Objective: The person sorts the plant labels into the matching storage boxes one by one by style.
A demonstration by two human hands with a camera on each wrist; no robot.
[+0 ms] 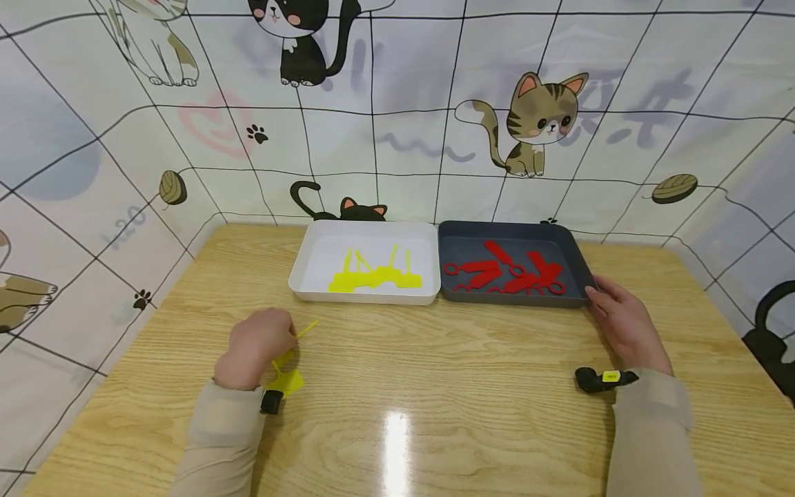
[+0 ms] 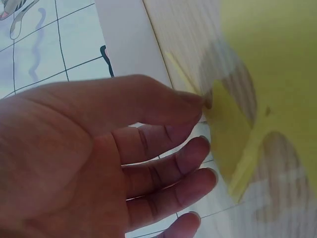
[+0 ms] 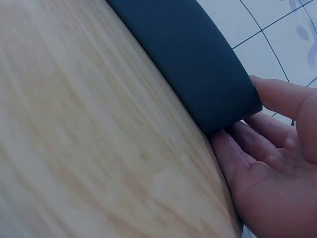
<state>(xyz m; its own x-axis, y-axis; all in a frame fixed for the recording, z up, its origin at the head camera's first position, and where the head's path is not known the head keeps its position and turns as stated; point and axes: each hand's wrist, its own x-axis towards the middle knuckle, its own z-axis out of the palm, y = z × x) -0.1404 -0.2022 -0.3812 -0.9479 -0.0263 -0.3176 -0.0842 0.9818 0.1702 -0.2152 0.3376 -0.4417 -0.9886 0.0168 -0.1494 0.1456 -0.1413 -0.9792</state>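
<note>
At the front left, my left hand (image 1: 256,345) pinches thin yellow plastic tags (image 1: 288,382) between thumb and index finger. Each has a flat part, and one narrow strip points up past the fingers. In the left wrist view the yellow tags (image 2: 230,134) hang beyond the thumb tip, the nearest part large and blurred; how many are held I cannot tell. My right hand (image 1: 627,321) holds the front right corner of the dark grey tray (image 1: 509,301), thumb on the rim and fingers below it in the right wrist view. Several red tags with rings (image 1: 487,277) lie in that tray.
Touching the grey tray's left side is a white tray (image 1: 366,298) with several yellow tags (image 1: 373,277) in it. Both stand at the back of the wooden table (image 1: 447,386), near a cloth wall (image 1: 410,138) printed with cats.
</note>
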